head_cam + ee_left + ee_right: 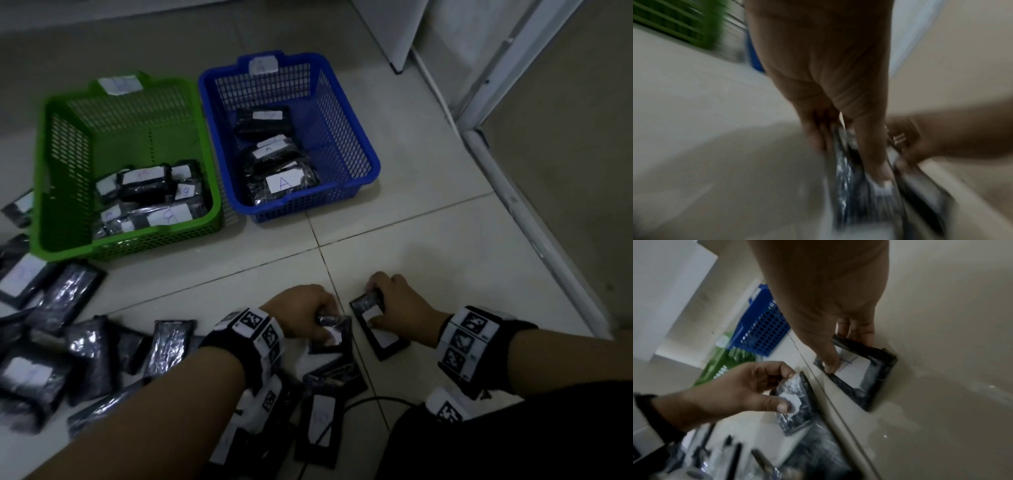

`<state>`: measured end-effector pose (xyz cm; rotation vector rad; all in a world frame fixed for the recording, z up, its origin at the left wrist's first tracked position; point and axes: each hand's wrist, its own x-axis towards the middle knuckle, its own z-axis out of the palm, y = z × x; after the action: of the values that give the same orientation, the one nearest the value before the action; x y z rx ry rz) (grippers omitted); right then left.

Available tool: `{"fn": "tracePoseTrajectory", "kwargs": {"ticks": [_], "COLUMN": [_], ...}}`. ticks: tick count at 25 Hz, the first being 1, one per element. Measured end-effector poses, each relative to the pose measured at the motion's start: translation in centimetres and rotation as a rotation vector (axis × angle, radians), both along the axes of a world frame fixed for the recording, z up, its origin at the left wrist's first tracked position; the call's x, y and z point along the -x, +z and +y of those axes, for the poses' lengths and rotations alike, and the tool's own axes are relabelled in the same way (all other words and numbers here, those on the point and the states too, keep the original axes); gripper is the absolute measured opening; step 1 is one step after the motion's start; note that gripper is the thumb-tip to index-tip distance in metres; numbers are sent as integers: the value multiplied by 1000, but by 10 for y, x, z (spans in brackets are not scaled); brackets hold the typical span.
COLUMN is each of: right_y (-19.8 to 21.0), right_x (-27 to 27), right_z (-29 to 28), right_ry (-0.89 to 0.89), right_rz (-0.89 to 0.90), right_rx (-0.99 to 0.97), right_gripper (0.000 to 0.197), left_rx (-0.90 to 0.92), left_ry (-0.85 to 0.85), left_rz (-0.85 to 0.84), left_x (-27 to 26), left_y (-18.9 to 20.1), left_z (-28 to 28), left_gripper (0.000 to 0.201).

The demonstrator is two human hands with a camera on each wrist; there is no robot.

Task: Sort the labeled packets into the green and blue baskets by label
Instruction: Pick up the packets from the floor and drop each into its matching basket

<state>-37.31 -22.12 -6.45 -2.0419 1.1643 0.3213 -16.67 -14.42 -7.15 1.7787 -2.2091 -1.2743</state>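
My left hand (323,317) pinches a black packet (337,342) by its top end, thumb on its white label; the wrist view of this hand (849,146) is blurred. Just to the right, my right hand (376,305) grips another black packet (387,337) low on the floor, thumb (830,368) on its label and fingers (859,331) curled over the far edge. Neither label is readable. Ahead stand the green basket (137,243), holding packets marked B, and the blue basket (301,205), holding packets marked A.
Several loose black packets (51,342) lie scattered on the tiled floor at left, with more (322,421) under my forearms. A dark cable (370,401) runs near my knee. A door frame (513,205) and a white cabinet (394,34) bound the right side.
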Motion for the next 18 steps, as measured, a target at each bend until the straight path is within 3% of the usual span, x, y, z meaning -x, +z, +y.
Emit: {"fn": "tracePoseTrajectory", "kwargs": {"ticks": [2, 5, 8, 11, 14, 16, 18], "right_y": [7, 30, 59, 79, 91, 91, 86], "right_x": [-15, -57, -114, -179, -247, -285, -311], "right_z": [-13, -32, -47, -62, -67, -64, -56], "right_ry": [-18, -91, -133, -131, -62, 1, 109], "right_rz": [-92, -278, -454, -585, -659, -649, -588], "right_rx": [-37, -100, -118, -98, -113, -137, -106], "right_gripper": [34, 23, 20, 22, 38, 44, 36], "left_rx": [-149, -369, -388, -188, 140, 338, 446], "left_ry": [147, 405, 696, 955, 1242, 1452, 1591], "left_rz": [143, 494, 739, 844, 870, 853, 867], "left_x": [-23, -75, -125, -164, -192, -207, -217], "left_y": [14, 42, 74, 96, 101, 97, 91], "left_z": [-7, -9, 2, 23, 41, 51, 59], "left_gripper": [25, 15, 17, 19, 26, 26, 27]}}
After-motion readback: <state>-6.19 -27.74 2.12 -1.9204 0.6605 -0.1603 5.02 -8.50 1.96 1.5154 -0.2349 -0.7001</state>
